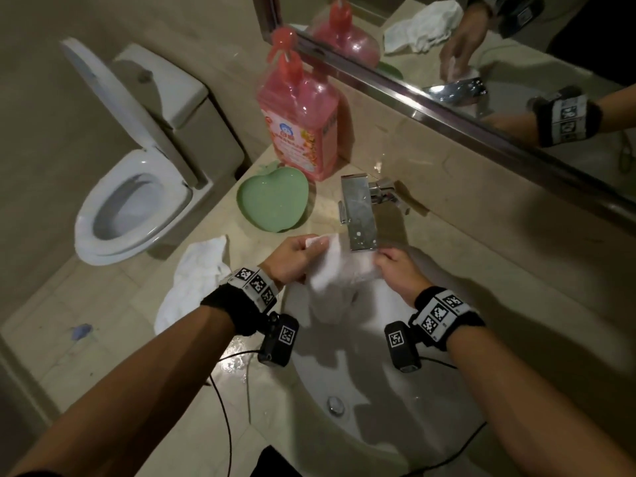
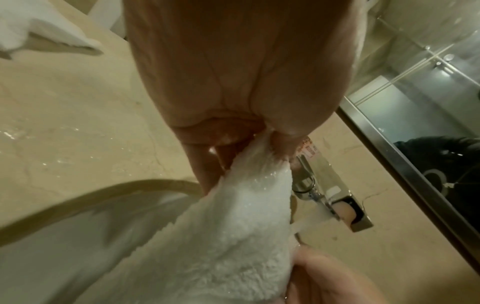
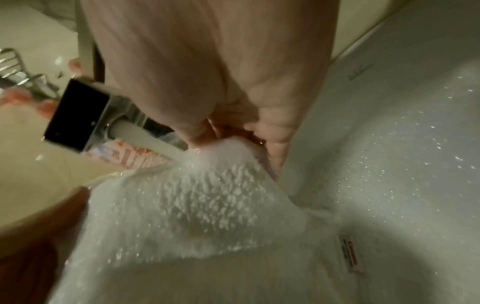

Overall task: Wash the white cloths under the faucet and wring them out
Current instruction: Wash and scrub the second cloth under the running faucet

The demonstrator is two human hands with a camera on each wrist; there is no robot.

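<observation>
A wet white cloth (image 1: 339, 270) (image 2: 233, 236) (image 3: 182, 205) hangs stretched between both hands under the chrome faucet (image 1: 358, 215) (image 2: 335, 197) (image 3: 78, 115), over the white sink (image 1: 344, 373). My left hand (image 1: 299, 253) (image 2: 262, 148) pinches the cloth's left top corner. Gripping the right top corner is my right hand (image 1: 395, 263) (image 3: 233, 139). Water runs from the spout onto the cloth near the right hand. A second white cloth (image 1: 196, 280) (image 2: 44, 26) lies crumpled on the counter to the left of the sink.
A pink pump bottle (image 1: 299, 122) and a green apple-shaped dish (image 1: 273, 203) stand on the beige counter (image 1: 137, 321) behind the left hand. A mirror (image 1: 481, 46) runs along the back wall. An open toilet (image 1: 137, 187) is at the left. The sink drain (image 1: 335, 406) sits below the hands.
</observation>
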